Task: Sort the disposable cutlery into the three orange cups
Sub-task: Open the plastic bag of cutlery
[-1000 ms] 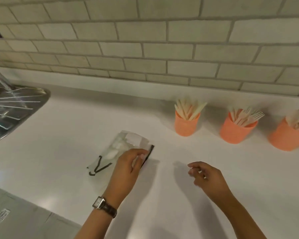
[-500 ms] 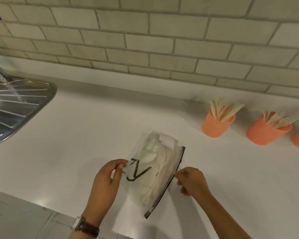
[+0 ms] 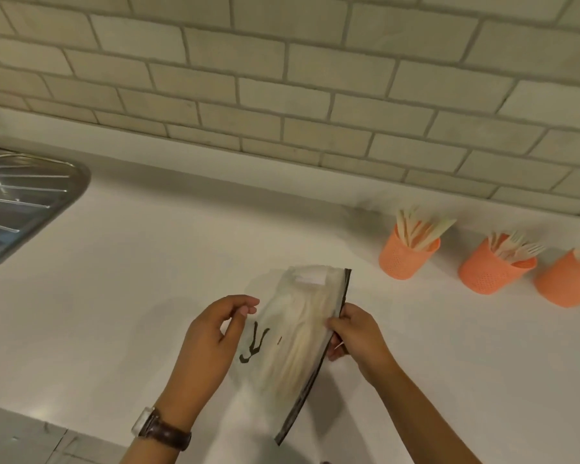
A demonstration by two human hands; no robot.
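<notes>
Down in the head view, a clear plastic bag (image 3: pixel 282 360) with a black strip along its right edge is held between both hands over the white surface (image 3: pixel 141 269). The left grip (image 3: pixel 211 343), a bare hand with a brown-strapped watch (image 3: pixel 163 430) at the wrist, has its fingers curled and its thumb and forefinger pinched on the bag's left edge. The right grip (image 3: pixel 359 336) is closed on the black strip about halfway along it, fingertips pressed together on the plastic. Inside the bag lies a bundle of pale disposable cutlery (image 3: pixel 302 329), blurred through the film, so the kinds cannot be told apart; a black mark is printed on the bag's left half.

Well to the right, near the tiled wall (image 3: pixel 282 78), three orange cups stand in a row. The left cup (image 3: pixel 404 262) holds knives, the middle cup (image 3: pixel 489 274) forks, and the right cup (image 3: pixel 566 286), cut by the frame edge, holds pale pieces too hidden to name. A steel sink drainer (image 3: pixel 24 202) sits at the far left.
</notes>
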